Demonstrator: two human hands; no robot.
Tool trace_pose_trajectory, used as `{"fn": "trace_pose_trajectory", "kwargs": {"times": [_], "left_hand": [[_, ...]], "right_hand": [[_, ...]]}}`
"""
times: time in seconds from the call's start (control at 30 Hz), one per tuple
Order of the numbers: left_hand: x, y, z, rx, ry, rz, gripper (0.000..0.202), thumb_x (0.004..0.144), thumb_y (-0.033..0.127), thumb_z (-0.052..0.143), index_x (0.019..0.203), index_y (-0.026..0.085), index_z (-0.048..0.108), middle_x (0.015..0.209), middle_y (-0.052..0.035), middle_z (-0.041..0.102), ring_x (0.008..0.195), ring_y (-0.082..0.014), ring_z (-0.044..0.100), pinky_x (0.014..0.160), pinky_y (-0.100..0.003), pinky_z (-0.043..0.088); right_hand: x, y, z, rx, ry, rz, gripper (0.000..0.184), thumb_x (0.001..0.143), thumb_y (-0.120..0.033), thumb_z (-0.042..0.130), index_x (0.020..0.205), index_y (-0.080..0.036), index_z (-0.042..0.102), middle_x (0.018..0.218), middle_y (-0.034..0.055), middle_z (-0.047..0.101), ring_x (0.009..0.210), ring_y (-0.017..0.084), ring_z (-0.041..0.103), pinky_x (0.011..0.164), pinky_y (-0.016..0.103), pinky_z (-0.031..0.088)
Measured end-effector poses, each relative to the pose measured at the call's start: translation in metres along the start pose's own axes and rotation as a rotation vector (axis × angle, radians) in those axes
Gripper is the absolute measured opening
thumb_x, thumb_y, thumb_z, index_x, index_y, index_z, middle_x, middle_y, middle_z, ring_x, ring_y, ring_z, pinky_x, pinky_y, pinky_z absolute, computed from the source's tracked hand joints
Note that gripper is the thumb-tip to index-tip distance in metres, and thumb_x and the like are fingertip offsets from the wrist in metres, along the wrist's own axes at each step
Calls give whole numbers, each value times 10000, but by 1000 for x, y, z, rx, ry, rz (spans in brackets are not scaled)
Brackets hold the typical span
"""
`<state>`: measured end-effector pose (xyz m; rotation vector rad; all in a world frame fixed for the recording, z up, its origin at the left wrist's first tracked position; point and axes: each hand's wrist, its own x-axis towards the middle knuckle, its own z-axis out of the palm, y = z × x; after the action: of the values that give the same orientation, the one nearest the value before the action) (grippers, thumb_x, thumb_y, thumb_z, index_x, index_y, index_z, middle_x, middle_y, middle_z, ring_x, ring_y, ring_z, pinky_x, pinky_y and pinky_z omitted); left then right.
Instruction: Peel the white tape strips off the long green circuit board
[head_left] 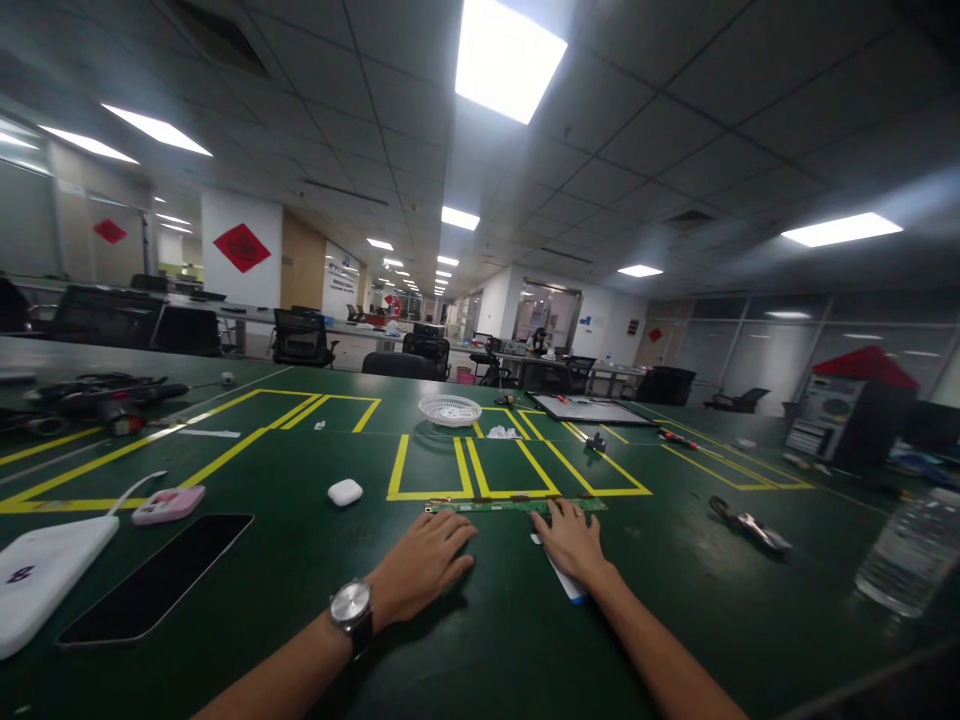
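Note:
A long, narrow green circuit board (495, 506) lies flat on the green table, just below the yellow tape lines. My left hand (421, 562), with a watch on its wrist, rests palm down near the board's left end. Its fingers are stretched out and apart, the tips at or close to the lower edge. My right hand (571, 540) reaches over the right part of the board, fingers spread and touching it. Partly hidden beneath that palm is a flat white strip with a blue end (568, 582); its kind I cannot make out.
A white basket (450, 410) stands beyond the board. At left lie an earbud case (345, 492), a black phone (161, 578), a pink device (169, 504) and a white power bank (52, 575). Pliers (750, 525), a water bottle (907, 555) and a screwdriver (679, 438) are at right.

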<state>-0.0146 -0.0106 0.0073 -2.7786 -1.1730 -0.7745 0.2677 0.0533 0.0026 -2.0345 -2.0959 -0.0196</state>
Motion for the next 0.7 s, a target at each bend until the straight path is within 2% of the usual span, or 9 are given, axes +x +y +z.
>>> {"fn": "trace_pose_trajectory", "kwargs": {"times": [0.17,0.3,0.4,0.5,0.6,0.7], "left_hand": [[-1,-2,3,11,2,5,339,1029,400,415,1312,255,531,1306,-64,584,1213,-254,513,1027,-415,368],[-1,-2,3,16,-4,0,329,1030,385,420,1311,254,531,1333,-63,573,1234,-256,507,1036,-422,367],[0,-1,3,27,-8,-2,322,1028,379,430,1302,247,537,1345,-68,567,1247,-262,500,1046,-431,364],[-1,-3,5,27,4,11,322,1024,378,441,1304,250,536,1351,-66,562,1252,-260,495,1054,-428,363],[-1,-4,7,26,4,13,324,1019,368,452,1312,256,531,1344,-65,563,1247,-259,497,1054,-424,367],[-1,-3,7,24,-1,8,325,1009,348,472,1319,264,524,1341,-61,564,1245,-259,502,1051,-425,371]], "right_hand": [[0,0,-5,66,-9,16,607,983,-535,236,1388,-188,525,1473,151,451,1371,353,366,1095,619,218],[3,5,-12,95,86,7,517,1007,-419,222,1256,-223,631,1372,132,538,1293,308,460,1039,519,347],[4,11,-15,37,142,18,421,980,-371,328,1145,-193,673,1247,156,596,1195,304,530,927,443,436],[2,16,-15,-50,97,19,308,916,-318,448,1051,-166,678,1133,168,636,1088,317,587,848,434,460],[-1,15,-14,-104,70,-31,267,901,-284,466,1007,-158,677,1090,163,653,1030,307,614,833,419,454],[-6,8,-18,-87,69,-168,254,900,-279,485,1001,-169,690,1068,144,660,1016,290,612,848,399,440]]}}
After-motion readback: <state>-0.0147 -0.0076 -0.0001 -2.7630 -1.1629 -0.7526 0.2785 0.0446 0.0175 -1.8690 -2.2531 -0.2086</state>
